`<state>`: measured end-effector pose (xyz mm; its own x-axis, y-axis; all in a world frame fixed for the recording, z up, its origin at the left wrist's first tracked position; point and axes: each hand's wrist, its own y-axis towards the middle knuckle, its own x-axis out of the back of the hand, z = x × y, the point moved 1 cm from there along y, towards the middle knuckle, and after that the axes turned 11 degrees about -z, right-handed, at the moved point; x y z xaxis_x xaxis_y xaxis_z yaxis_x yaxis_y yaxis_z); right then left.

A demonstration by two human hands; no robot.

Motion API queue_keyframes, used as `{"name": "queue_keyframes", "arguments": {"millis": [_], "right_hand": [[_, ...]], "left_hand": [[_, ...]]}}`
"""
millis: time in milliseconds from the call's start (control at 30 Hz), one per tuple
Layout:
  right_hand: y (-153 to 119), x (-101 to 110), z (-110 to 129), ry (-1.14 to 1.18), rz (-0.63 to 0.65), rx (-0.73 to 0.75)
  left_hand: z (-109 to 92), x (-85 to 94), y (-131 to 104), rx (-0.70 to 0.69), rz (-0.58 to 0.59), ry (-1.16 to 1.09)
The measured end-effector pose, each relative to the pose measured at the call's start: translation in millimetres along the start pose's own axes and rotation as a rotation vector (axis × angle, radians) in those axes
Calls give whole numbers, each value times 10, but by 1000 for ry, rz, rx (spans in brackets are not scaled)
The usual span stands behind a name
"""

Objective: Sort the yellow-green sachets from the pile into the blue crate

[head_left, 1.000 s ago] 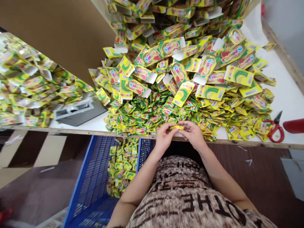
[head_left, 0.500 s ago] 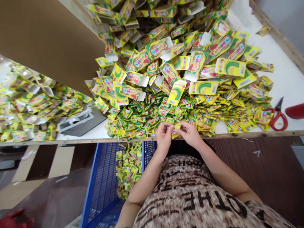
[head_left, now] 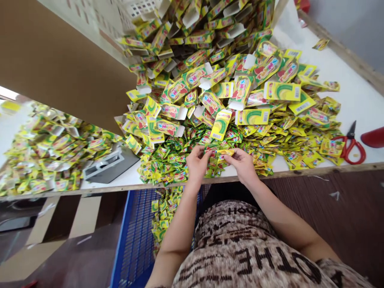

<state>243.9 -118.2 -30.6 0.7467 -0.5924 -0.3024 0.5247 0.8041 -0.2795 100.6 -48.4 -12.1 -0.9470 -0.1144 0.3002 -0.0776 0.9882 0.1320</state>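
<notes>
My right hand [head_left: 242,163] pinches a small yellow packet [head_left: 225,152] between thumb and fingers, over the front of the heap. Just left of it, my left hand [head_left: 197,162] is closed at the fingertips above the green packets [head_left: 168,154]; what it grips is too small to make out. A gap separates the two hands. Behind them lie small yellow boxes [head_left: 221,125], many with open white flaps, piled on top of loose packets. More yellow packets [head_left: 303,146] spread to the right.
Red-handled scissors [head_left: 353,150] and a red object [head_left: 373,138] lie at the right. A grey dispenser [head_left: 111,164] and large brown cardboard [head_left: 75,64] stand left. Below the wooden table edge [head_left: 288,171] is a blue crate [head_left: 132,232] with packets.
My hands have moved apart; they were together at the heap's front edge. The yellow packet is now at my right hand's fingertips. The view has shifted slightly.
</notes>
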Motion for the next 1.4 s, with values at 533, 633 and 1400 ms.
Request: {"name": "queue_keyframes", "arguments": {"millis": [533, 633, 1400], "right_hand": [[3, 47, -192, -201, -47, 178], [31, 84, -107, -246, -15, 213], [154, 302, 562, -427, -100, 587]], "left_hand": [[42, -169, -521, 368, 160, -515], [35, -109, -502, 381, 157, -555], [27, -120, -240, 55, 224, -173]]}}
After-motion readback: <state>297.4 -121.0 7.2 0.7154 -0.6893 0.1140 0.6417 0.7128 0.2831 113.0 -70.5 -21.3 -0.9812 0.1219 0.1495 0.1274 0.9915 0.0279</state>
